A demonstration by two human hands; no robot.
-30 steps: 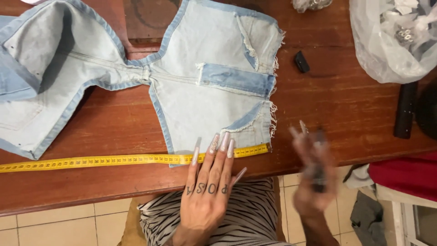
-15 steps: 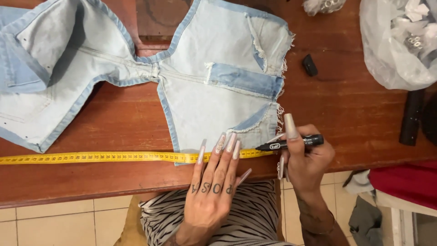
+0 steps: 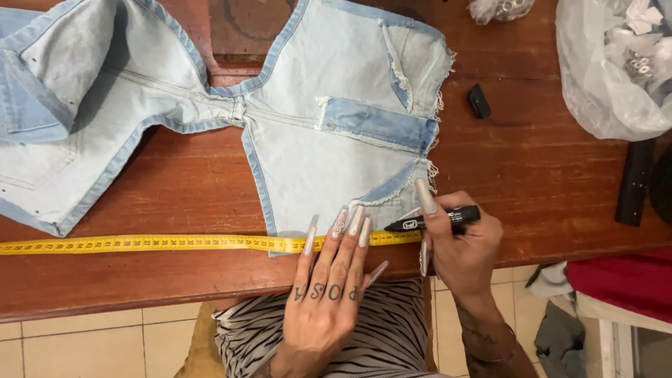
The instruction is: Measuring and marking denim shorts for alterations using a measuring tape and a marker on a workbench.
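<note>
Your left hand (image 3: 327, 294) lies flat at the lower middle of the frame, fingers spread apart, with the long nails pressing the yellow tape measure (image 3: 161, 243) onto the bottom edge of the pale denim piece (image 3: 329, 154). The tape runs along the wooden table (image 3: 546, 175) from the left edge of the frame to just under your right hand. Your right hand (image 3: 458, 245), lower right of centre, is clamped around a black marker (image 3: 430, 220), which lies nearly level with its tip pointing left, just above the tape's end. The marker's black cap (image 3: 479, 101) sits on the table to the upper right, well apart from both hands, near a clear plastic bag (image 3: 609, 77).
</note>
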